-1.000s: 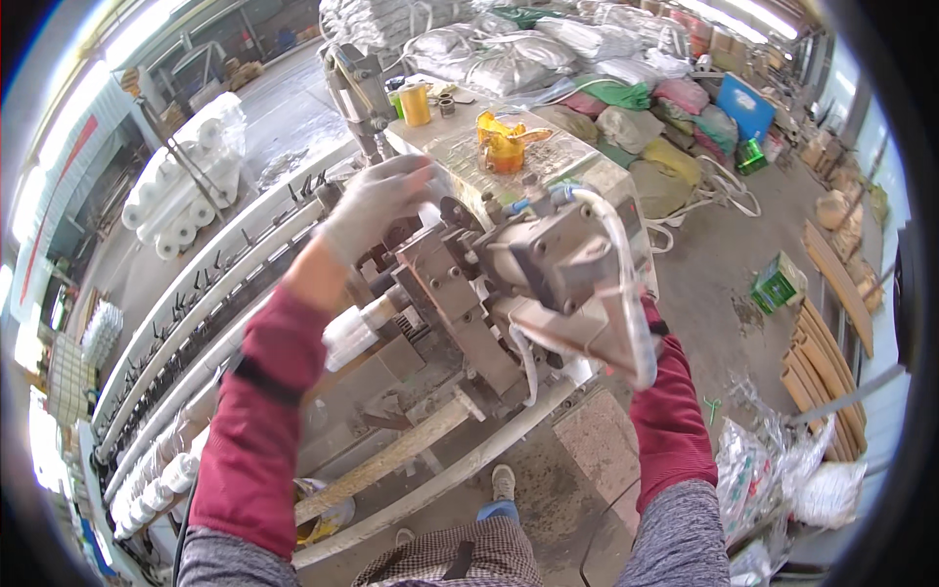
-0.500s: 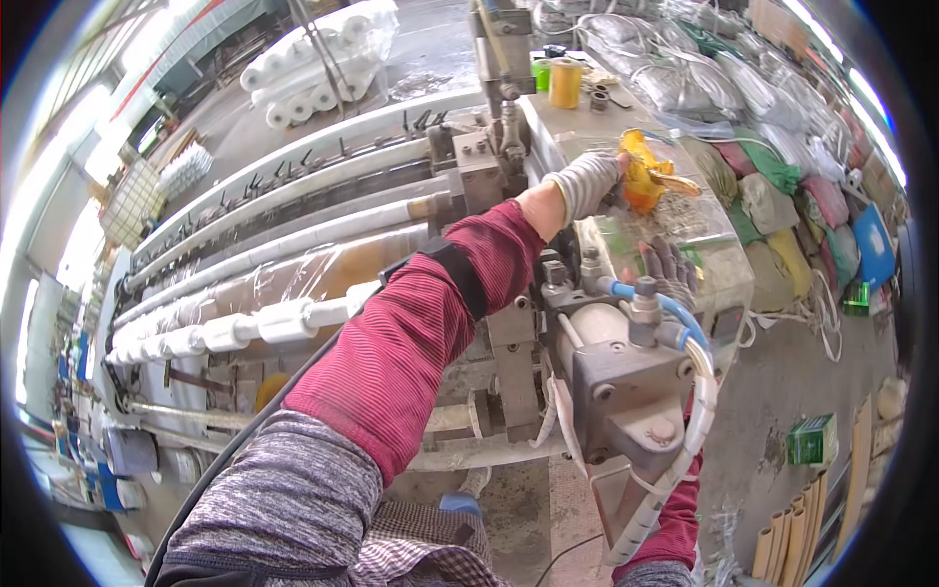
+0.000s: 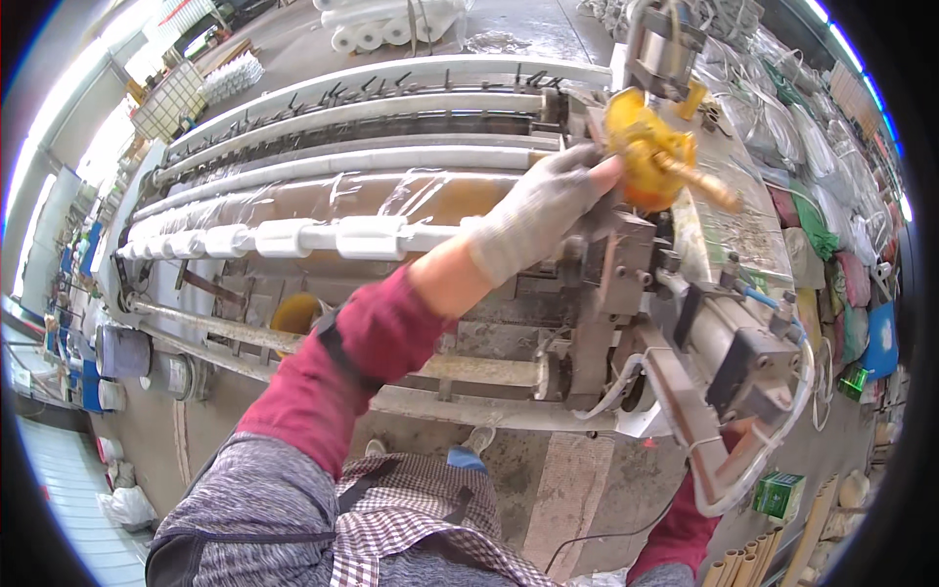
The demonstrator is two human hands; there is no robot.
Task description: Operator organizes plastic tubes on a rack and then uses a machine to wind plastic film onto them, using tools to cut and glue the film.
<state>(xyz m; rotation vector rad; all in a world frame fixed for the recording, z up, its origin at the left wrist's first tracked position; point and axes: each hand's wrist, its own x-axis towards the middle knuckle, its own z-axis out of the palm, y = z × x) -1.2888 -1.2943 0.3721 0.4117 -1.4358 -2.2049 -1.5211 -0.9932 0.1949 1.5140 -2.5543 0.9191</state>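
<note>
My left hand (image 3: 548, 205), in a pale knitted glove with bare fingertips, is closed on a yellow pot (image 3: 641, 142). A light wooden handle (image 3: 699, 181) sticks out of the pot toward the right; whatever is on its inner end is hidden. The pot is held above the right end of a roller machine, over a metal block (image 3: 626, 264). My right arm, in a maroon sleeve (image 3: 675, 533), comes up from the lower right. Its hand is hidden behind the air cylinder (image 3: 738, 342) and bracket.
Film-covered rollers (image 3: 323, 201) stretch left from the metal block. A worktop (image 3: 738, 230) lies behind the cylinder, with piled sacks (image 3: 802, 245) farther right. A hose (image 3: 804, 391) loops beside the bracket. Cardboard tubes (image 3: 738, 567) and a green box (image 3: 780, 496) are at lower right.
My left hand has brought the yellow pot from above the worktop leftward to the machine's end. My right hand, earlier seen over the worktop, is now hidden. The view has swung left.
</note>
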